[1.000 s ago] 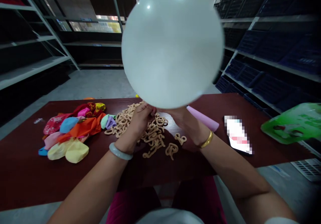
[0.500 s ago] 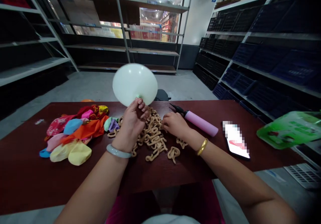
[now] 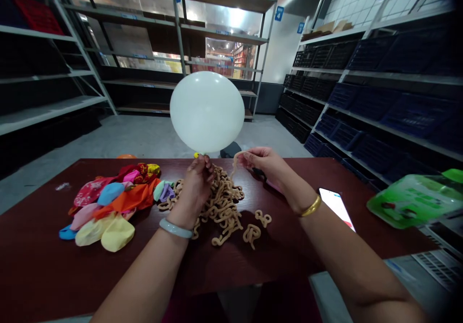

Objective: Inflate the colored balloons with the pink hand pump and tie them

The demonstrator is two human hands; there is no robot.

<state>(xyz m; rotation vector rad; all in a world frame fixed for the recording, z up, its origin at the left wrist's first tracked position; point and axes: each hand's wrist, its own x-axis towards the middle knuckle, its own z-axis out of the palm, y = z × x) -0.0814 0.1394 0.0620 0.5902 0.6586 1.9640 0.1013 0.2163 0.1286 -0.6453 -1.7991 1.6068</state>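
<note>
My left hand is closed round the neck of an inflated pale white balloon, held upright above the table. A small yellow bit shows at the fingertips by the neck. My right hand pinches the end of a tan, rubbery-looking strand, which hangs down toward a tangled heap of similar strands. Behind my right hand lies a pink hand pump with a black nozzle, mostly hidden. Two loose curled strands rest apart from the heap.
Limp coloured balloons lie in a pile on the left of the dark red table. To the right are a phone and a green-and-clear bag. Shelves with dark crates stand beyond the table.
My right hand has risen from the heap, lifting one strand's end. The balloon appears higher and larger, still in my left hand. The view has tilted up slightly.
</note>
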